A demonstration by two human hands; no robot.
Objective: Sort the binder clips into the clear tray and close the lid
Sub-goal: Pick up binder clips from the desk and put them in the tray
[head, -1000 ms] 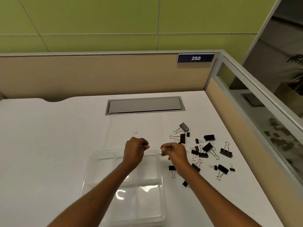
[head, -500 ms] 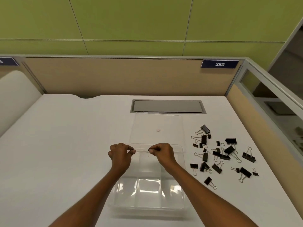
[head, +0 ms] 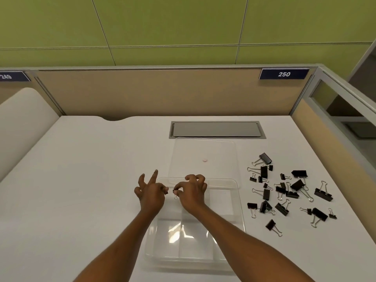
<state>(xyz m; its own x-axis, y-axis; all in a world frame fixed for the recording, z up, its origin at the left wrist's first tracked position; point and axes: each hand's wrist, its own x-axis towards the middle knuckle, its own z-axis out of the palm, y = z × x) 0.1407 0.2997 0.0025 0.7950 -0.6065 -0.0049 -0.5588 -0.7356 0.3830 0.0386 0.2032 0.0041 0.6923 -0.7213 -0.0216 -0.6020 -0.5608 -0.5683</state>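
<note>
A clear compartment tray [head: 241, 210] lies in front of me on the white desk, its open lid [head: 203, 151] flat behind it. Both hands hover over the tray's far left corner. My right hand [head: 192, 195] pinches a small black binder clip [head: 175, 191] whose wire handle hangs down. My left hand [head: 151, 193] pinches another small black bit [head: 166, 192], apparently a small clip, with its other fingers spread. The two fingertips are almost touching. Several black binder clips [head: 284, 192] of different sizes lie scattered to the right of the tray.
A grey cable hatch [head: 216, 129] sits in the desk behind the lid. A small pink dot [head: 204, 159] shows on the lid. Beige partition walls [head: 154, 92] close the desk at the back and right. Bare desk surface spreads to the left.
Both hands have moved left along the tray's far edge, from its right end to its left corner. They have come closer together, and my left hand's fingers have spread.
</note>
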